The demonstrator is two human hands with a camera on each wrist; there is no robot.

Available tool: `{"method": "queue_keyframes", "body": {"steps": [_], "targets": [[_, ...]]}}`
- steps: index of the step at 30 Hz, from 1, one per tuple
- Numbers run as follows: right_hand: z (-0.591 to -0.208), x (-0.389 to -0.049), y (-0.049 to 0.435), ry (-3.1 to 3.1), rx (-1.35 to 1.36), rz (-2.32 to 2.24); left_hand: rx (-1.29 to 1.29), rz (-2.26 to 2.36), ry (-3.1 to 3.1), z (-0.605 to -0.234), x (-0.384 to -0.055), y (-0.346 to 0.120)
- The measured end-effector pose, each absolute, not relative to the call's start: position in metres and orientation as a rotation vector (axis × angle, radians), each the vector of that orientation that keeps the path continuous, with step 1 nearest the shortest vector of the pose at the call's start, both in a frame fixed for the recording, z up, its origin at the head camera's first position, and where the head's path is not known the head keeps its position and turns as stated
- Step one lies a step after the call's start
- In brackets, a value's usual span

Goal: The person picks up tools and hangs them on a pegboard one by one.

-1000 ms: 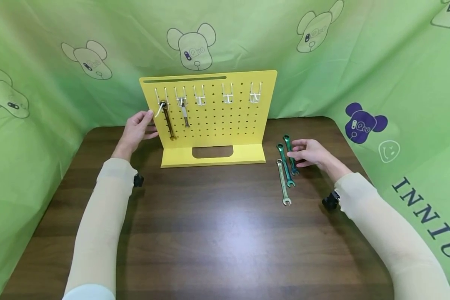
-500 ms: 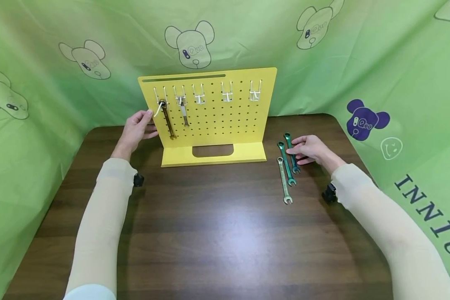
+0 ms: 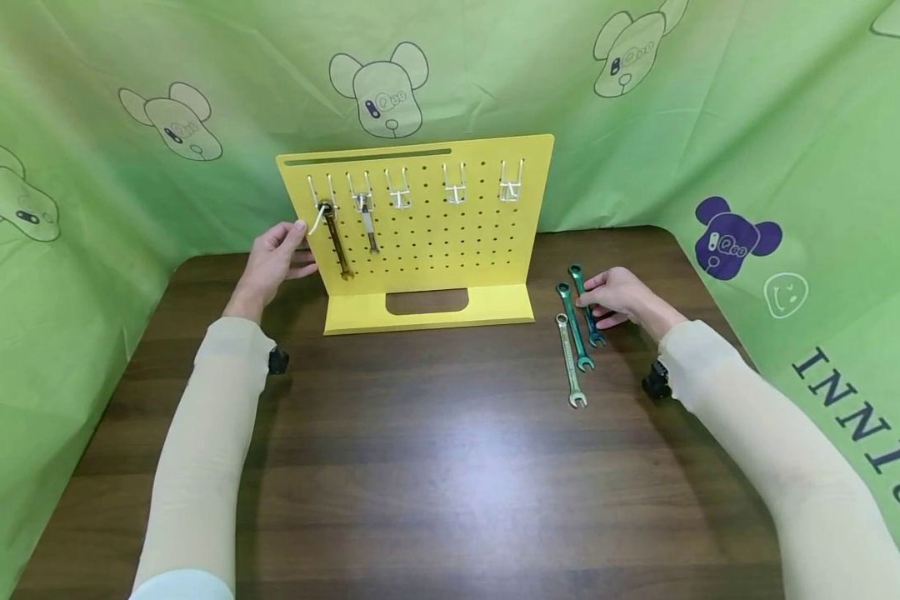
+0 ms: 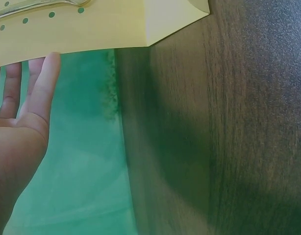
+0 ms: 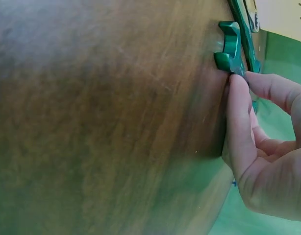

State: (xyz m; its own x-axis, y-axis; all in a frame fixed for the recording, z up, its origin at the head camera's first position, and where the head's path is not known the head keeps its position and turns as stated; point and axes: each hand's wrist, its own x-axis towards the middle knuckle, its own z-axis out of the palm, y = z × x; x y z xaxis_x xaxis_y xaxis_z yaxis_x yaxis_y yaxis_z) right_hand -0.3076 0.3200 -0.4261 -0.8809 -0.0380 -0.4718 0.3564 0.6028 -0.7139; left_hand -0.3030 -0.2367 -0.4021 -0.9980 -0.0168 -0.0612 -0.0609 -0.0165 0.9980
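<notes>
While the left hand (image 3: 266, 262) grips the pegboard (image 3: 437, 218), the right hand (image 3: 621, 297) pinches the rightmost wrench (image 3: 592, 326). Its long axis runs near-far, ring end far.

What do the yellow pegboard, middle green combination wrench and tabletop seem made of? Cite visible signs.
Yellow pegboard: probably painted sheet metal, smooth, matte; thin, crisply angled base. Plastic possible.
Middle green combination wrench: metal, glossy coating; bright highlights.
Tabletop: wood or laminate, satin; brown grain, soft glare.
</notes>
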Motion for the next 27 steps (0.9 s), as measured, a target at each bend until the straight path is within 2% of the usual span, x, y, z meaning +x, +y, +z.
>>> {"method": "queue_keyframes", "body": {"steps": [27], "targets": [[-0.417,-0.313,0.326,2.424,0.087,-0.953,-0.099,2.193,2.208,-0.403,-0.304,-0.237]]}}
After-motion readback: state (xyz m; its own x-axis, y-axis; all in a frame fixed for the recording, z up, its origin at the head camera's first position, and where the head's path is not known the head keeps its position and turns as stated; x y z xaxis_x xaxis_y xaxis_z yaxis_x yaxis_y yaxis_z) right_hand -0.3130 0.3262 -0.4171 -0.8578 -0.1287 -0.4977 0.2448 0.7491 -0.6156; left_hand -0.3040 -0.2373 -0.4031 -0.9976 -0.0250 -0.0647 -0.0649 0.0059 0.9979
